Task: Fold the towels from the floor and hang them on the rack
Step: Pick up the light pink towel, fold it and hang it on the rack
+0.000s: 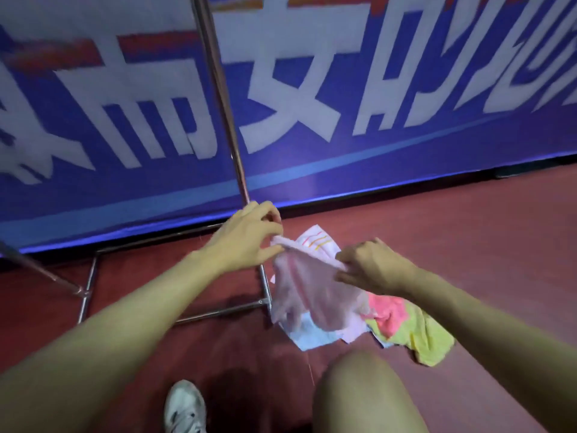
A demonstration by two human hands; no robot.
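Note:
A pale pink towel [307, 292] hangs crumpled above the floor, held by its top edge. My left hand [249, 237] pinches one upper corner, and my right hand [371, 267] pinches the other end of that edge. Under it lies a heap of towels: a striped white one [315, 240], a light blue one [312, 334], a coral one [388, 312] and a yellow-green one [418, 334]. The metal rack [223, 98] stands just left of the heap, its upright pole rising behind my left hand and its base frame on the floor.
A blue banner [406, 151] with large white characters runs along the back, close behind the rack. The floor is dark red carpet [468, 239]. My bare knee [374, 398] and a white shoe [184, 407] are at the bottom of the view.

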